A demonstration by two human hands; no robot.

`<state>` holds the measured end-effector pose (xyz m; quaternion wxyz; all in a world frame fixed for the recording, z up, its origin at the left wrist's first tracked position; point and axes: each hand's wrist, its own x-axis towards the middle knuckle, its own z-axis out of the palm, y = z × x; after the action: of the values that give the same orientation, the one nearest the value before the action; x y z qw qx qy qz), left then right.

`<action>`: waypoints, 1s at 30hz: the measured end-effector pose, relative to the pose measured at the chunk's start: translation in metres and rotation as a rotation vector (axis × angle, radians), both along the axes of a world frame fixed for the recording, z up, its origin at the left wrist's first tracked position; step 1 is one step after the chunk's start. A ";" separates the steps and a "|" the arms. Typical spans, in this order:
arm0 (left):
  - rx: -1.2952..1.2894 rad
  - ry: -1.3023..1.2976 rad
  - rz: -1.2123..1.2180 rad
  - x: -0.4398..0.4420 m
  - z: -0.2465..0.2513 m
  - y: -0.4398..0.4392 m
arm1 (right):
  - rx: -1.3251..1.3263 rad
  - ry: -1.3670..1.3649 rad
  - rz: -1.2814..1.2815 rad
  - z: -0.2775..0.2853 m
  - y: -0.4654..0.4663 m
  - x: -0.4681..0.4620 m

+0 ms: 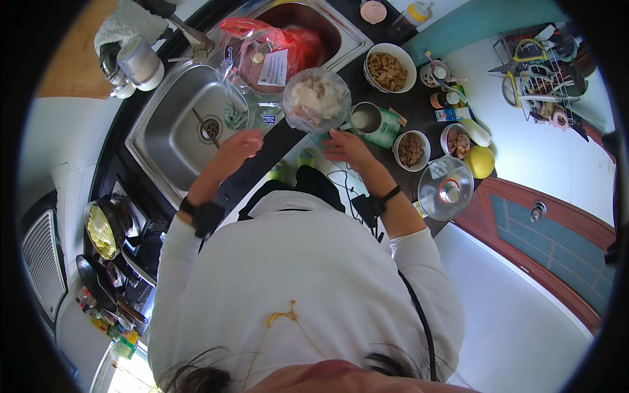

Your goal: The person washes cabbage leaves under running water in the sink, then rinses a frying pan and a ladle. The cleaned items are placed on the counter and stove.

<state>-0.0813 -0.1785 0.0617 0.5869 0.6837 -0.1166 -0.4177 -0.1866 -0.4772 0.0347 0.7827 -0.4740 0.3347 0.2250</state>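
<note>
My left hand (241, 147) is held over the front edge of the steel sink (172, 132), fingers apart and slightly blurred, holding nothing. Just in front of a round clear container (317, 100) with pale, frosty-looking food is my right hand (346, 146), its fingers spread and empty; whether a fingertip touches the container I cannot tell. Behind that container lies a clear plastic bag with a white label (273, 68) and a red plastic bag (300, 44). A green-and-white carton or tin (385, 128) lies beside a metal cup (366, 118), right of the container.
Bowls of food (386, 68), (411, 150) and a glass lid (445, 188) stand on the dark counter at right, near a yellow fruit (479, 161). A faucet (199, 46) rises behind the sink. At left a pan (103, 230) holds leafy food on the stove.
</note>
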 end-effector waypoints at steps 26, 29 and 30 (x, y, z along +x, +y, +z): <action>-0.191 0.218 0.051 0.063 -0.015 -0.057 | 0.051 -0.088 -0.551 -0.028 0.043 0.024; -0.284 0.004 0.003 0.043 0.008 -0.092 | 0.061 -0.110 -0.520 -0.028 0.042 0.022; -0.333 -0.059 -0.036 0.039 0.012 -0.103 | 0.063 -0.111 -0.509 -0.027 0.041 0.022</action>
<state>-0.0424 -0.2819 0.0736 0.6807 0.5868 -0.2138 -0.3829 -0.1644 -0.4361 0.0076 0.8456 -0.3618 0.3926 0.0048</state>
